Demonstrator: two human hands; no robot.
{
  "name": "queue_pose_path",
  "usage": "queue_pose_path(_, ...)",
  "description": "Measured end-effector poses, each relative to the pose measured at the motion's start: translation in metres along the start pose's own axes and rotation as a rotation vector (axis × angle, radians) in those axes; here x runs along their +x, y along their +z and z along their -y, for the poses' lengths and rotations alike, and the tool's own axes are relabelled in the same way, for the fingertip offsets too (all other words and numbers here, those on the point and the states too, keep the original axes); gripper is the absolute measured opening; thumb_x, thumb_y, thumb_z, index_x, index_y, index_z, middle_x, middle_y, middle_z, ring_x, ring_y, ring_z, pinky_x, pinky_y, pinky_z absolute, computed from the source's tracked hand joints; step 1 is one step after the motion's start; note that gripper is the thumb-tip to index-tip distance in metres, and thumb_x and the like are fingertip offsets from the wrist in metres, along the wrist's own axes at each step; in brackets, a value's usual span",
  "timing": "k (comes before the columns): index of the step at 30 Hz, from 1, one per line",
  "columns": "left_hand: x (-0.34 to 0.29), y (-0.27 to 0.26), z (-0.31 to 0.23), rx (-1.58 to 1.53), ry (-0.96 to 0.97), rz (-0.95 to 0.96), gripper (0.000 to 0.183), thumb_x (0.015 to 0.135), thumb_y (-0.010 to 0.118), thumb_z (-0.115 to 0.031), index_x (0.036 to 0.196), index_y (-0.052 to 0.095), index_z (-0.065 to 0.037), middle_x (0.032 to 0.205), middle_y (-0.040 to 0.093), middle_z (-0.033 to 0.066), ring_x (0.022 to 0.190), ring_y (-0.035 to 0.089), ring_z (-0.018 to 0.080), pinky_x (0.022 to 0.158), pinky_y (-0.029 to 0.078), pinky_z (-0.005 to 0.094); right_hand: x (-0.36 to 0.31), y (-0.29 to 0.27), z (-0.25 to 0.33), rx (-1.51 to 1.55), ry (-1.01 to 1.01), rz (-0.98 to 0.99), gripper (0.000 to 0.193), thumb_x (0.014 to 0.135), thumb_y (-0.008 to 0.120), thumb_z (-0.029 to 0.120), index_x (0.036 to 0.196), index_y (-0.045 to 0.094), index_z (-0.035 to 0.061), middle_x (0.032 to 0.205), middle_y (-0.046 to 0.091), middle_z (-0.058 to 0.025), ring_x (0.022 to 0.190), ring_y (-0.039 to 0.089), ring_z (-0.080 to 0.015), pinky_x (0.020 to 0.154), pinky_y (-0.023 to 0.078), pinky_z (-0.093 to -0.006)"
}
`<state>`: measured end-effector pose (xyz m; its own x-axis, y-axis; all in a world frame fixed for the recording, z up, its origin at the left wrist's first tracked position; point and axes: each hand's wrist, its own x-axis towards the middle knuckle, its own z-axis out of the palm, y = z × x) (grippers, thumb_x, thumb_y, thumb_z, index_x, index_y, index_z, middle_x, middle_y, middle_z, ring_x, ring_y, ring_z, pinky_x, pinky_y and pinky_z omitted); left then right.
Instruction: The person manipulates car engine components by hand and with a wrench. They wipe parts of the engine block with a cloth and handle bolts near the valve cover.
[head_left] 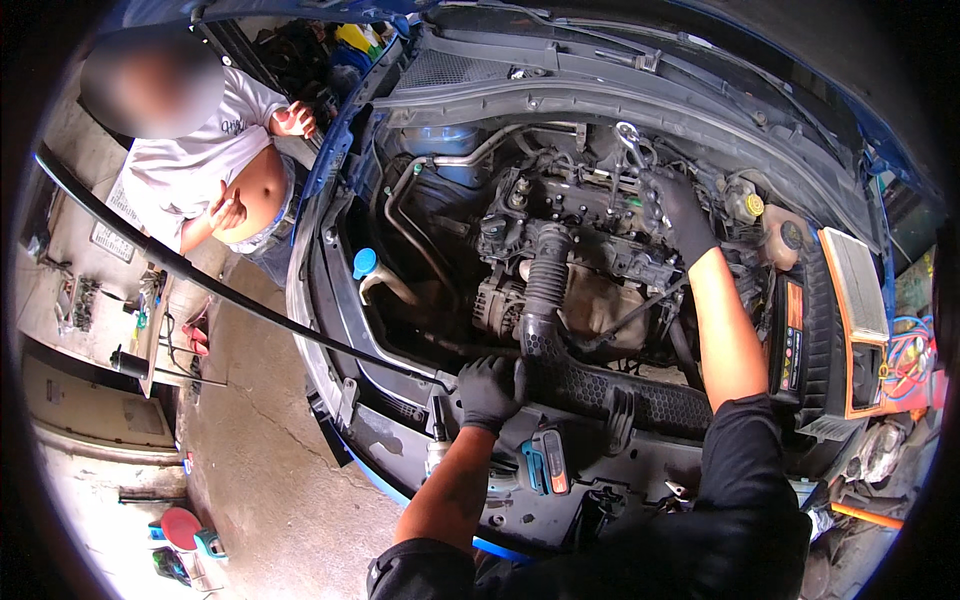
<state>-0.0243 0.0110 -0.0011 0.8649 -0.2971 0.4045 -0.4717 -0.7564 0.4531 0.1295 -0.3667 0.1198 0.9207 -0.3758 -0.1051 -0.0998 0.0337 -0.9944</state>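
Note:
My right hand, in a black glove, is closed round the handle of a shiny ratchet wrench over the back right of the engine. The ratchet's head points away from me. My left hand, also black-gloved, rests at the front edge of the engine bay with its fingers curled down; what lies under them is hidden. Beside it, on the black front panel, lies a cordless power tool with a teal battery end. A socket extension shows left of my wrist, and my forearm covers what lies between.
A black prop rod crosses the left side up to the hood. Another person stands beyond the left fender. A blue-capped filler neck rises front left. At right sit an air filter in its housing and a coolant tank.

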Motion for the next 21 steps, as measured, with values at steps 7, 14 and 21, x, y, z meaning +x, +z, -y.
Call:
queue_pose_path(7,-0.001,-0.004,-0.001,-0.002,-0.017,0.044,0.02,0.088,0.064,-0.026,0.082,0.068,-0.007,0.081,0.067,0.0155,0.076,0.064,0.0395,0.069,0.049,0.0487,0.004,-0.012,-0.043,0.258,0.199,0.047,0.016,0.098,0.061,0.023,0.094,0.065,0.0079,0.063,0.05,0.002,0.045,0.044,-0.0126,0.041,0.034,-0.0299)
queue_pose_path(14,-0.003,-0.004,0.002,0.0,-0.023,0.055,0.018,0.088,0.064,-0.025,0.086,0.069,-0.008,0.084,0.068,0.0154,0.078,0.064,0.0389,0.07,0.049,0.0487,0.035,-0.046,-0.122,-0.599,-0.159,0.026,0.022,0.092,0.064,0.023,0.102,0.068,0.0039,0.077,0.062,-0.0102,0.068,0.058,-0.0231,0.064,0.047,-0.0392)
queue_pose_path(21,-0.003,-0.003,0.003,0.008,-0.029,0.065,0.019,0.087,0.063,-0.026,0.087,0.07,-0.008,0.083,0.068,0.0155,0.078,0.065,0.0386,0.07,0.049,0.0481,0.06,-0.057,-0.087,-1.449,-0.388,0.216,0.025,0.084,0.059,0.018,0.099,0.07,0.0027,0.095,0.07,-0.0251,0.088,0.067,-0.0459,0.08,0.054,-0.052)
